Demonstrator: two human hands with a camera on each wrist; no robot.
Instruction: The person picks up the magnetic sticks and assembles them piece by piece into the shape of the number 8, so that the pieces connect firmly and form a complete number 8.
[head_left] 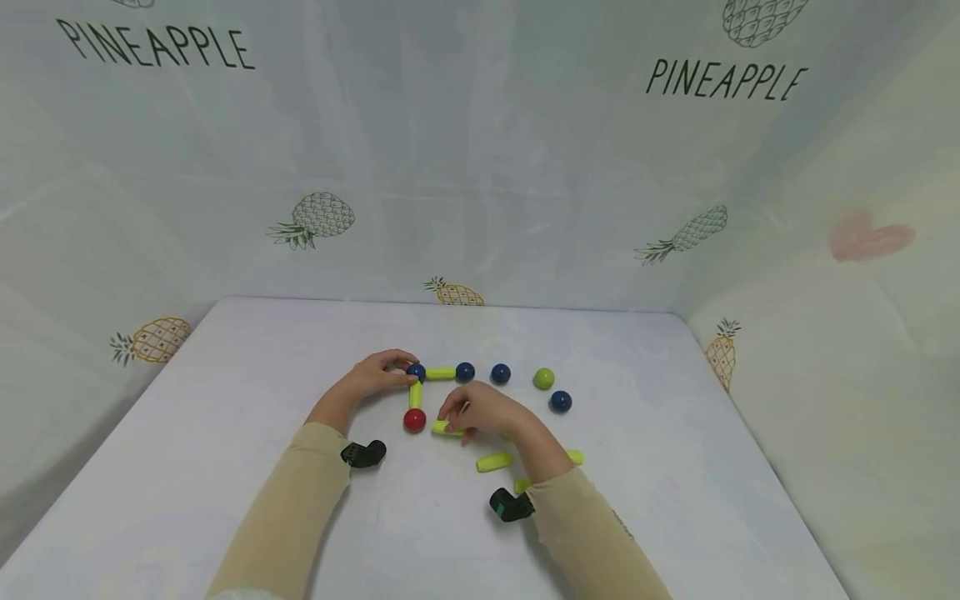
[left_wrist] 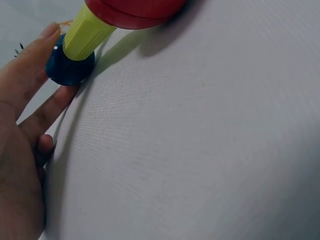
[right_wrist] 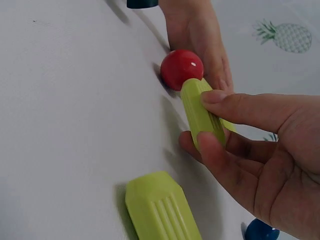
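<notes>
My left hand holds a dark blue ball between thumb and fingers. From that ball one yellow-green rod runs right to a second blue ball. Another rod runs toward me and ends at a red ball. Thumb and fingers of my right hand pinch a loose ribbed yellow-green rod. In the head view this rod lies level, its left end a little right of the red ball. The right wrist view shows its far end overlapping the red ball.
Right of the joined pieces are a blue ball, a green ball and another blue ball. A loose rod lies nearer me, with more rods partly hidden by my right forearm. Pineapple-print cloth hangs behind the white table.
</notes>
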